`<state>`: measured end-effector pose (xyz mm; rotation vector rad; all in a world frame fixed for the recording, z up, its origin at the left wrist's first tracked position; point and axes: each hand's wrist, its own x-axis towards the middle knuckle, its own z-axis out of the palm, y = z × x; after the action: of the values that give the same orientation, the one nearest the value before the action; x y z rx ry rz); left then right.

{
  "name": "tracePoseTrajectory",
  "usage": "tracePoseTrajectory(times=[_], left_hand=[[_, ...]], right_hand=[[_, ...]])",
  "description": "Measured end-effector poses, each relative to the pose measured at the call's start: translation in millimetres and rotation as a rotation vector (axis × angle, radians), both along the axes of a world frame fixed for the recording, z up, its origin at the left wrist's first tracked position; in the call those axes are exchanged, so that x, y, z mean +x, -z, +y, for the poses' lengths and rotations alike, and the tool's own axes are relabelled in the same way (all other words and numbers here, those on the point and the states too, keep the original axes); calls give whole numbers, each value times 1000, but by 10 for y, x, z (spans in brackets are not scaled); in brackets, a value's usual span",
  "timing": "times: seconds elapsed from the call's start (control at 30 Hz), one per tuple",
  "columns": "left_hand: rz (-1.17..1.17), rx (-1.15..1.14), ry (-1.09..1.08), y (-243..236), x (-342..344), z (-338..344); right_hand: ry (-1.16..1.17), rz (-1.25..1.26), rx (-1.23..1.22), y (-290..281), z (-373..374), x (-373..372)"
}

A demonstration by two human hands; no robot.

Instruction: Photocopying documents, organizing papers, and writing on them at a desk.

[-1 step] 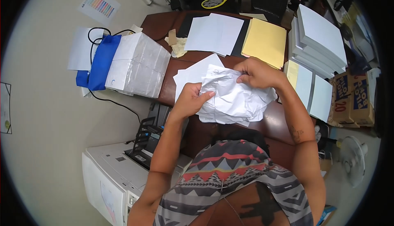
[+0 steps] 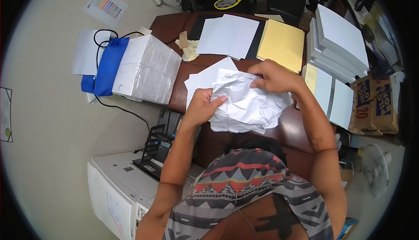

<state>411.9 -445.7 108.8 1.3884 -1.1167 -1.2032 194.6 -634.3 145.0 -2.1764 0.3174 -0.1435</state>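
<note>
A crumpled white sheet of paper (image 2: 251, 102) is held over the brown desk, with lines of print near its upper left corner. My left hand (image 2: 202, 107) pinches its left edge, thumb on top. At the far right edge, the thumb and bent fingers of my right hand (image 2: 273, 78) grip the same paper. Flatter white sheets (image 2: 198, 83) lie beneath and behind it on the desk. Whether the crumpled part is one sheet or more, I cannot tell.
Beyond lie a stack of white paper (image 2: 229, 35) and yellow paper (image 2: 281, 41). Tall paper stacks (image 2: 340, 39) stand at the right, near cardboard boxes (image 2: 375, 102) and a fan (image 2: 375, 170). To the left are a white wrapped box (image 2: 148, 68) and a printer (image 2: 118, 170).
The crumpled paper has shifted very slightly left, and its creases sit a little differently. Both hands keep their hold.
</note>
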Motion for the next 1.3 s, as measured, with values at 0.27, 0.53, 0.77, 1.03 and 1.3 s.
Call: tracePoseTrajectory(times=[0.27, 0.53, 0.77, 1.03, 1.3], left_hand=[[266, -40, -288, 312, -57, 115], [390, -163, -566, 224, -311, 80], [449, -175, -484, 277, -153, 175], [282, -283, -682, 389, 246, 374], [176, -368, -1070, 405, 528, 506]], right_hand=[[322, -334, -423, 87, 300, 109], [621, -454, -437, 679, 1236, 352], [626, -675, 163, 1074, 1100, 381], [937, -974, 1083, 942, 477, -200], [1115, -1170, 1105, 1018, 171, -640]])
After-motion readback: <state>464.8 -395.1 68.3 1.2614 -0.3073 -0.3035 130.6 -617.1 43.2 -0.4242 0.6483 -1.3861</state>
